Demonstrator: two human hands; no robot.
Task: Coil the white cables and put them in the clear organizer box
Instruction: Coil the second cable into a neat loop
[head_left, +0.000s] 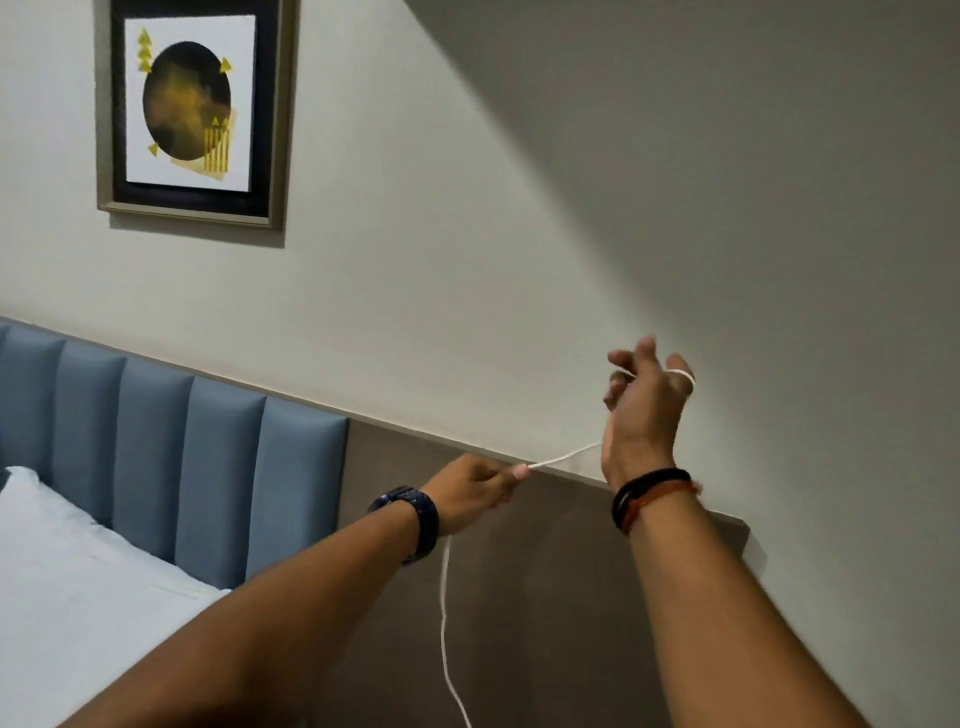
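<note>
- i see left hand (470, 491) pinching white cable (563, 458), rest hanging down
- right hand (644, 410) fingers spread, cable looped over them
- bed (78, 597) w/ blue headboard (171, 457) on left, framed picture (189, 111) on wall

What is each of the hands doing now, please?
Left hand: closed, pinching the white cable.
Right hand: open, cable looped around its fingers.

- left hand (475, 488): closed in a pinch grip on the white cable (563, 458); dark watch (415, 525) on the wrist.
- right hand (644, 415): raised, fingers spread, cable looped over them; black and orange bands (649, 496) on the wrist.
- cable: taut between the hands, slack tail hanging below the left hand.
- backdrop: blue padded headboard (156, 441), white pillow (78, 597), framed print (189, 109).
</note>
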